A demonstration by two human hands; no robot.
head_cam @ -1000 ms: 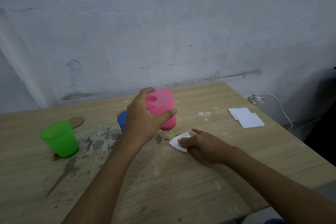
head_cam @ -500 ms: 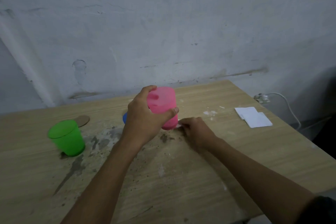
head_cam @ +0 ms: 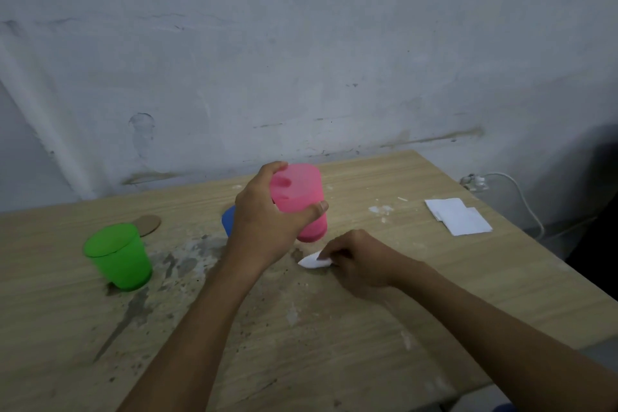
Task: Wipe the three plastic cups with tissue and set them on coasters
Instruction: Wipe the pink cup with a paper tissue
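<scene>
My left hand (head_cam: 267, 224) grips a pink plastic cup (head_cam: 301, 197), held upside down and slightly tilted, just above the wooden table (head_cam: 368, 328). Just right of and below the cup, my right hand (head_cam: 361, 257) pinches a folded white tissue (head_cam: 314, 261) against the tabletop. A blue cup (head_cam: 229, 219) is mostly hidden behind my left hand. A green cup (head_cam: 117, 256) stands upside down at the left. Behind it lies a round brown coaster (head_cam: 148, 224), partly covered by the green cup.
A small stack of white tissues (head_cam: 458, 216) lies near the table's right edge. A white cable and plug (head_cam: 481, 181) hang beyond that edge by the wall. Grey stains (head_cam: 180, 261) mark the table between the green cup and my hands.
My right hand went up to the pink cup's base with the tissue, then drew back toward me and now pinches the tissue on the table. The left hand kept holding the cup.
</scene>
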